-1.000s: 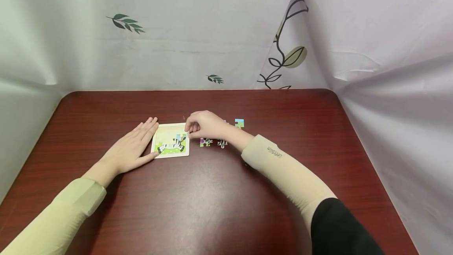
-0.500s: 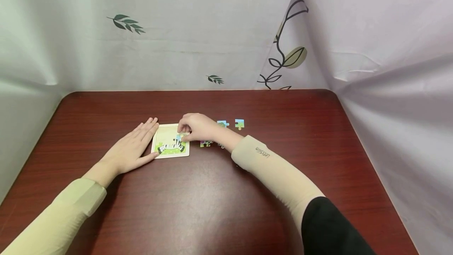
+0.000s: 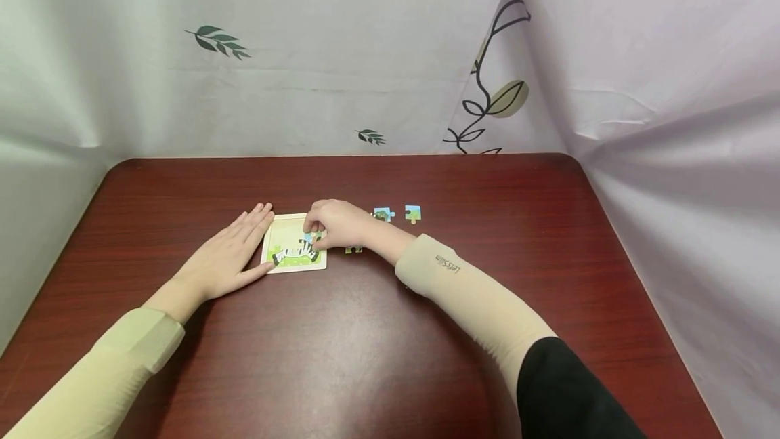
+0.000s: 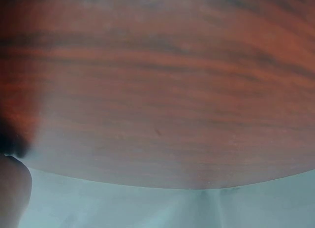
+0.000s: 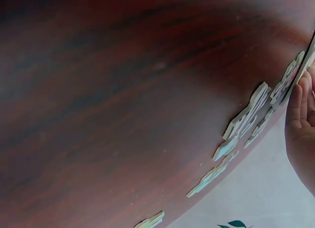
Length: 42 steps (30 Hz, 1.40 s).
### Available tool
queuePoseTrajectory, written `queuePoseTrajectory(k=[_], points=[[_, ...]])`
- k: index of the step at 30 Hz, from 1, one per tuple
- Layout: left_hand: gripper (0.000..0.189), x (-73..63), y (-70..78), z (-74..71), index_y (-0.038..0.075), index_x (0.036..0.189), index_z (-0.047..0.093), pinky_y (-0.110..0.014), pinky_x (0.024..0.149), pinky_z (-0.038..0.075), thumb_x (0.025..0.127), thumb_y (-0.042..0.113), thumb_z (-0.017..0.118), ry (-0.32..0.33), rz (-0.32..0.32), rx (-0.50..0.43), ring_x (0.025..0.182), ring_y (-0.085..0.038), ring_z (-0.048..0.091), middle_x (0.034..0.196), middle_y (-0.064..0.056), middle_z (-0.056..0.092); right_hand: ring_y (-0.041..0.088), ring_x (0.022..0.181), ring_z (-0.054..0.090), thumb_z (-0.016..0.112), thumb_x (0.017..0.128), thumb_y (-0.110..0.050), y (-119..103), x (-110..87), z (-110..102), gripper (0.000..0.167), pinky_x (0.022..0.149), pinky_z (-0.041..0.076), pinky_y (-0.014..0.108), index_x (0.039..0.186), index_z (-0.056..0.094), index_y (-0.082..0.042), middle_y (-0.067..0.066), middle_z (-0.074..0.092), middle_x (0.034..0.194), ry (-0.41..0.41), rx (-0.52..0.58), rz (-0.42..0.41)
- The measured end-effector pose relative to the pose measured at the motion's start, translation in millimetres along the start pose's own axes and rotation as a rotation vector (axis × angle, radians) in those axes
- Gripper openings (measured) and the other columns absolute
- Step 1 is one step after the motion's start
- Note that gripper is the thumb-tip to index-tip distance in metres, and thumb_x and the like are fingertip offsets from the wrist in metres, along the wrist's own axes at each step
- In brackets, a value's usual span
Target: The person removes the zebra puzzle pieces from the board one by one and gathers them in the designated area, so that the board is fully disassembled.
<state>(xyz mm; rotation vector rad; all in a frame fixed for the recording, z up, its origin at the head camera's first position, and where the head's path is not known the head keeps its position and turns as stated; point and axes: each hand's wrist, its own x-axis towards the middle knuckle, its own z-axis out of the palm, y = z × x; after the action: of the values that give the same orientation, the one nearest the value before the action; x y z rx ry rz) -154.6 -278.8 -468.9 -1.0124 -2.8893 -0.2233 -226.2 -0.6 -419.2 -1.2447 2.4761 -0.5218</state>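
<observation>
A square puzzle board (image 3: 282, 227) with a pale frame lies on the table, its lower part filled with a black-and-white striped animal on green. My left hand (image 3: 222, 256) lies flat along its left edge, fingers straight, thumb at the lower left corner. Over the right side of the board, my right hand (image 3: 338, 223) pinches a small jigsaw piece between thumb and fingers; the piece is mostly hidden. Blue pieces (image 3: 308, 238) show just left of the thumb. In the right wrist view, that hand's bent fingers (image 5: 296, 107) are at the board's edge.
Loose jigsaw pieces lie right of the board: a blue-and-green one (image 3: 412, 213), another (image 3: 383, 213) nearer, and a green one (image 3: 353, 250) partly under the right hand. In the right wrist view several pieces (image 5: 211, 179) lie in rows. A white curtain (image 3: 317, 53) hangs behind the table.
My right hand has moved left and slightly nearer, from the board's right edge onto its right side, uncovering a loose piece behind. My left hand stays put.
</observation>
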Motion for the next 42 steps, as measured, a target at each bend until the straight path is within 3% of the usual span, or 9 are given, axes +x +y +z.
queuePoseTrajectory(k=[11, 23, 33, 42], points=[[0.093, -1.2, -3.2, 0.8, -0.007, 0.165, 0.025, -0.021, 0.135, -0.005, 0.1, 0.044, 0.067, 0.035, 0.027, 0.011, 0.165, -0.036, 0.023, 0.172, -0.028, 0.028, 0.014, 0.107, 0.065, 0.085, 0.093, -0.024, -4.5, 2.0, -0.8, 0.037, 0.096, 0.053, 0.023, 0.126, 0.074, -0.009, 0.004, 0.07, 0.117, -0.004, 0.009, 0.031], [0.093, -0.3, -3.8, 1.1, -0.006, 0.165, 0.025, -0.02, 0.135, -0.006, 0.1, 0.044, 0.067, 0.031, 0.023, 0.006, 0.165, -0.036, 0.023, 0.173, -0.027, 0.027, 0.013, 0.103, 0.065, 0.08, 0.096, -0.016, -4.8, 1.1, 0.1, 0.024, 0.093, 0.053, 0.022, 0.118, 0.074, -0.011, 0.002, 0.07, 0.112, 0.059, 0.02, 0.015], [0.092, 0.1, -1.2, -0.1, -0.007, 0.164, 0.026, -0.022, 0.136, -0.004, 0.099, 0.044, 0.068, 0.034, 0.026, 0.002, 0.164, -0.037, 0.025, 0.172, -0.028, 0.028, 0.012, 0.096, 0.066, 0.076, 0.099, -0.013, -1.3, 0.0, 0.9, 0.014, 0.086, 0.051, 0.017, 0.113, 0.075, -0.01, 0.003, 0.071, 0.107, 0.09, 0.124, 0.011], [0.093, 0.3, -2.1, 0.9, -0.006, 0.165, 0.025, -0.021, 0.135, -0.005, 0.1, 0.044, 0.068, 0.029, 0.024, 0.001, 0.164, -0.037, 0.024, 0.172, -0.027, 0.028, 0.011, 0.093, 0.064, 0.08, 0.096, -0.015, -0.8, 2.1, 3.3, 0.019, 0.083, 0.05, 0.017, 0.113, 0.074, -0.011, 0.002, 0.069, 0.105, 0.079, 0.128, 0.034]])
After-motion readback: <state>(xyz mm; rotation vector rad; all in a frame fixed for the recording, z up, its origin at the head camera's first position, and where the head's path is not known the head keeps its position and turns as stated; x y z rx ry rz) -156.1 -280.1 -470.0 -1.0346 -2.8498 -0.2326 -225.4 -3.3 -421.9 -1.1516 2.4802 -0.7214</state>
